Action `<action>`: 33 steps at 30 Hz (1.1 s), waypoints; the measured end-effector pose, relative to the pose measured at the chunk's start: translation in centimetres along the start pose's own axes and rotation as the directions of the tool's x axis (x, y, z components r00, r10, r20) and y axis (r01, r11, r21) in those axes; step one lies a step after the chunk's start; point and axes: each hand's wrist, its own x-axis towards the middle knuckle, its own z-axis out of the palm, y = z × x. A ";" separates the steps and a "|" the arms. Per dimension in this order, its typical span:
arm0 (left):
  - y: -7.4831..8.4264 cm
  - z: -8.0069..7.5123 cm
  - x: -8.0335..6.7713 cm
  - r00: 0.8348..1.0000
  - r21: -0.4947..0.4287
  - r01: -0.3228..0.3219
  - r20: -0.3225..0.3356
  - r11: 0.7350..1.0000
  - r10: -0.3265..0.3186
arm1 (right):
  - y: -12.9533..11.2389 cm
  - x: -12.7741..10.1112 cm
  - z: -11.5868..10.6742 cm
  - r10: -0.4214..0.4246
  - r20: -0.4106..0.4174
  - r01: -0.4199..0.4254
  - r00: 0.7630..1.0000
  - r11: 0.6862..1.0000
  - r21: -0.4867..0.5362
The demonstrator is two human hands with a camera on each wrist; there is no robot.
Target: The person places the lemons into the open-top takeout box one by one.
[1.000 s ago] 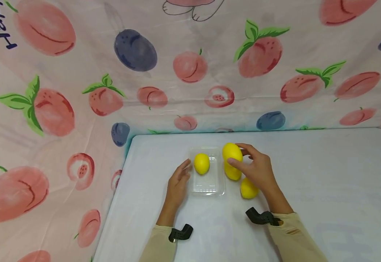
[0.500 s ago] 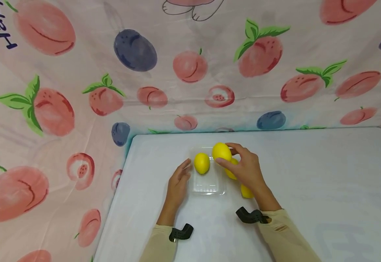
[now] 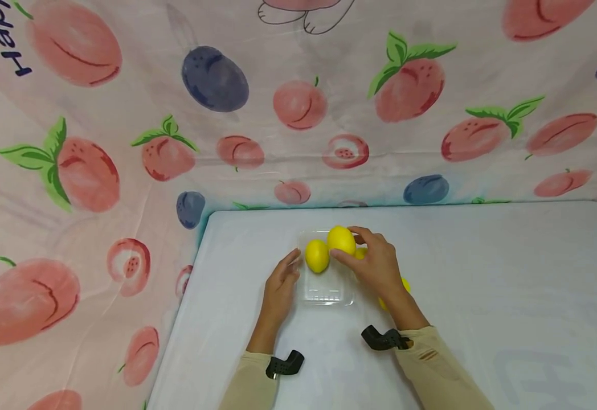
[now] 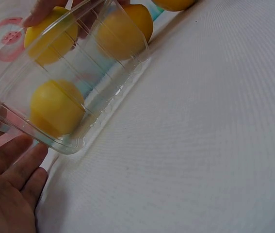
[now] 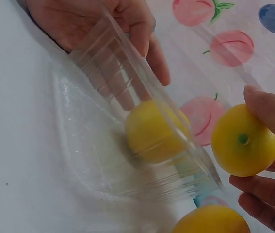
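Observation:
A clear plastic container (image 3: 324,297) stands on the white table with one yellow lemon (image 3: 317,256) inside, near its left wall. My right hand (image 3: 380,266) pinches a second lemon (image 5: 244,141) between thumb and fingers, over the container's far right part. In the right wrist view that lemon's green stem end faces the camera. My left hand (image 3: 279,289) is at the container's left side, its fingers (image 4: 23,165) loosely extended along the wall. Beside the container's right wall lies another lemon (image 4: 125,31), largely covered by the right hand in the head view.
One more lemon (image 3: 406,283) lies on the table under the right wrist, mostly hidden. Behind and to the left hangs a fruit-print cloth (image 3: 298,171). The white tabletop (image 3: 508,285) extends to the right. Each wrist wears a black mount (image 3: 384,338).
My right hand has carried its lemon leftward from beside the container to over it, near the lemon inside. The left hand stays at the container's left side.

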 end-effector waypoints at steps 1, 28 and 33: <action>-0.4 0.0 0.1 1.000 0.001 0.000 -0.001 1.000 0.000 | 0.0 0.0 0.1 -0.001 -0.002 0.001 1.000 1.000 -0.001; -3.3 0.2 0.8 1.000 0.021 -0.013 -0.008 1.000 0.013 | -0.2 0.4 1.2 -0.072 0.019 0.073 0.997 0.996 -0.045; -2.0 0.3 0.7 1.000 0.009 0.003 -0.011 1.000 -0.003 | -0.2 0.4 1.2 -0.078 0.039 0.080 0.996 0.994 -0.071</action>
